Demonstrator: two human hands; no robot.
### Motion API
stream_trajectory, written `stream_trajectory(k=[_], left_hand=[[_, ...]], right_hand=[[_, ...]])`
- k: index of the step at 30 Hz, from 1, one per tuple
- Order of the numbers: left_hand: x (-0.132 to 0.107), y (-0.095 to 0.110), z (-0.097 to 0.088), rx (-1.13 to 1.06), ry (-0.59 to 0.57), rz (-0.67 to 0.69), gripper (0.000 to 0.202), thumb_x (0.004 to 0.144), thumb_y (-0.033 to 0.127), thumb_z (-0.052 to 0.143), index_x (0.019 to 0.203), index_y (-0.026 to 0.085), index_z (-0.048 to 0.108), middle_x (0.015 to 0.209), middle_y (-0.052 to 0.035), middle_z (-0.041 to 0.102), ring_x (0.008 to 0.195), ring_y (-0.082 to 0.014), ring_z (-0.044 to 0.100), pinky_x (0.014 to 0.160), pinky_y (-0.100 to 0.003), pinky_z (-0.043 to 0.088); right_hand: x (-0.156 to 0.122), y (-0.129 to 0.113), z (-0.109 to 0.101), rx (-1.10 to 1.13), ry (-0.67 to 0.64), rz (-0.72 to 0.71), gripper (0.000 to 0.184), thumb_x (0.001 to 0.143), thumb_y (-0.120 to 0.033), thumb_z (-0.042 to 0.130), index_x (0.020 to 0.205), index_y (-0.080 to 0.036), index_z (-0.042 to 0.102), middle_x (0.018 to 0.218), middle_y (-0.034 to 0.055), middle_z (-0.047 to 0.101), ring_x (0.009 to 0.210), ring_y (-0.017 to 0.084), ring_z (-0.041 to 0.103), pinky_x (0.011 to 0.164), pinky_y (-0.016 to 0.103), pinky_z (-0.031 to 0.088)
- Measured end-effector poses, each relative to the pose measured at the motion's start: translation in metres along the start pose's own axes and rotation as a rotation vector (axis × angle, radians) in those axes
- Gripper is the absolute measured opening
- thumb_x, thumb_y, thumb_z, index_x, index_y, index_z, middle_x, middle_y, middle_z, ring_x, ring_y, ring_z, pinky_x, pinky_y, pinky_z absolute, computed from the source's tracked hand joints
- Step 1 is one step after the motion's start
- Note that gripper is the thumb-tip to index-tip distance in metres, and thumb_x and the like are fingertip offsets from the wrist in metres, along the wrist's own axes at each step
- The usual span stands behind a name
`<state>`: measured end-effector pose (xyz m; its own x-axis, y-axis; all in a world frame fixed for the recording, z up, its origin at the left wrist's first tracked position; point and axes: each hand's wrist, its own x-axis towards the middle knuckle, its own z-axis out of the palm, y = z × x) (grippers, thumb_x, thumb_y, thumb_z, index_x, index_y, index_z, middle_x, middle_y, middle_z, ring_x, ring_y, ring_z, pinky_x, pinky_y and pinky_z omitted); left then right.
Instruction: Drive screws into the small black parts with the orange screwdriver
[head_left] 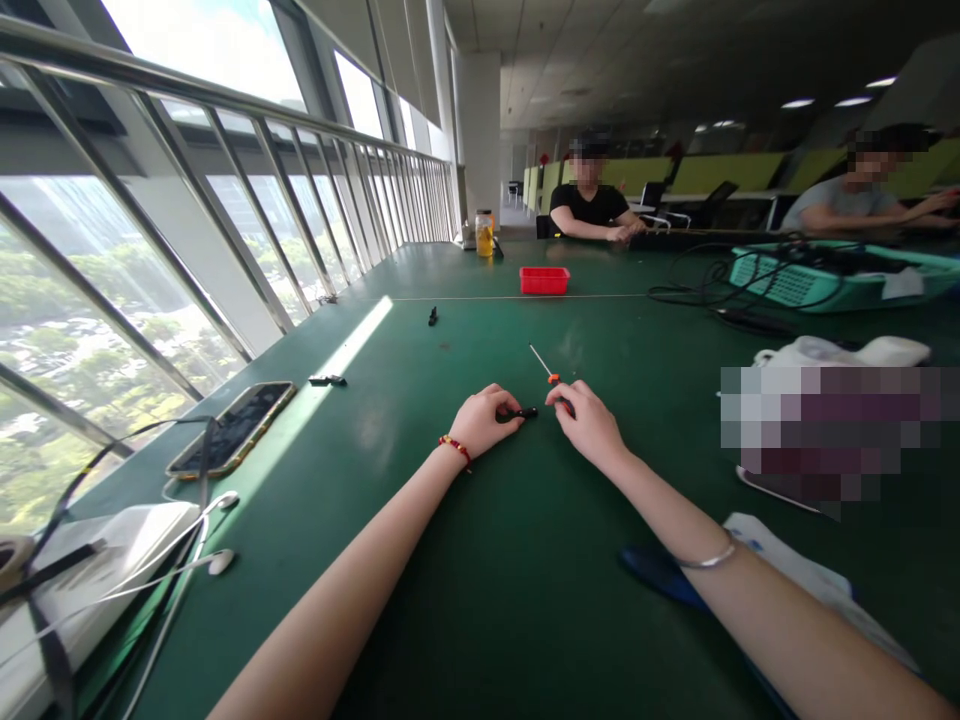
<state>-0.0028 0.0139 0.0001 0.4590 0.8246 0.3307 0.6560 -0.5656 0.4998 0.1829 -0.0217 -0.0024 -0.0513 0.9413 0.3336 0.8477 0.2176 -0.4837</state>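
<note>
My left hand [486, 422] is closed, its thumb and fingers pinching a small black part [529, 412] just above or on the green table. The part's outer end sticks out toward my right hand; its exact kind is too small to make out. My right hand [589, 425] has its fingers curled around the handle end of a screwdriver [541, 361]. Its thin metal shaft points away to the upper left, and an orange piece shows at the fingertips. Most of the handle is hidden by the hand. The two hands are a short gap apart.
Two small black pieces [328, 380] [433, 316] lie to the left on the green table [390, 600]. A red tray [544, 281] stands farther back. A phone [234, 428] and earphones [222, 561] are at left; a teal basket [840, 280] with cables is at right. Two people sit across.
</note>
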Motion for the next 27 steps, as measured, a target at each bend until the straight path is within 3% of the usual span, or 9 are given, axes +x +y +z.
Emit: stream_trajectory(k=[7,11,16,22,27], left_hand=[[-0.006,0.006,-0.002,-0.181,0.06,-0.003,0.015,0.074,0.028,0.061,0.082,0.016,0.066,0.084,-0.002,0.061,0.071,-0.0119,0.058,0.067,-0.025,0.049],[-0.007,0.009,-0.003,-0.159,0.107,0.034,0.016,0.075,0.026,0.063,0.086,0.016,0.066,0.085,-0.0028,0.062,0.073,-0.0125,0.058,0.069,-0.026,0.049],[-0.007,0.012,-0.004,-0.073,0.174,0.138,0.02,0.077,0.029,0.062,0.094,0.019,0.067,0.092,-0.0043,0.064,0.088,-0.0167,0.058,0.082,-0.031,0.048],[-0.005,0.012,-0.001,0.021,0.136,0.199,0.013,0.08,0.027,0.061,0.086,0.021,0.07,0.088,-0.0031,0.065,0.085,-0.0172,0.057,0.081,-0.032,0.047],[-0.004,0.008,0.0,-0.042,0.122,0.2,0.012,0.079,0.026,0.063,0.086,0.023,0.073,0.086,-0.0024,0.066,0.083,-0.0157,0.058,0.078,-0.03,0.048]], right_hand=[[0.0,0.001,-0.003,0.083,-0.024,-0.068,0.021,0.076,-0.038,0.058,0.093,-0.026,0.063,0.089,0.0025,0.053,0.078,0.017,0.055,0.056,0.026,0.036],[0.005,0.005,0.002,0.219,-0.033,-0.081,0.017,0.076,-0.037,0.06,0.085,-0.023,0.063,0.087,0.0015,0.056,0.08,0.018,0.056,0.062,0.027,0.038],[0.008,0.009,0.006,0.274,-0.028,-0.083,0.015,0.073,-0.036,0.063,0.078,-0.022,0.063,0.085,0.0011,0.057,0.079,0.017,0.057,0.066,0.028,0.039],[0.008,0.008,0.006,0.262,-0.053,-0.092,0.013,0.071,-0.035,0.064,0.075,-0.023,0.063,0.084,0.0,0.057,0.078,0.016,0.057,0.066,0.027,0.038],[0.008,0.008,0.004,0.271,-0.066,-0.09,0.013,0.07,-0.034,0.066,0.074,-0.022,0.063,0.083,-0.0003,0.057,0.078,0.016,0.056,0.066,0.027,0.038]])
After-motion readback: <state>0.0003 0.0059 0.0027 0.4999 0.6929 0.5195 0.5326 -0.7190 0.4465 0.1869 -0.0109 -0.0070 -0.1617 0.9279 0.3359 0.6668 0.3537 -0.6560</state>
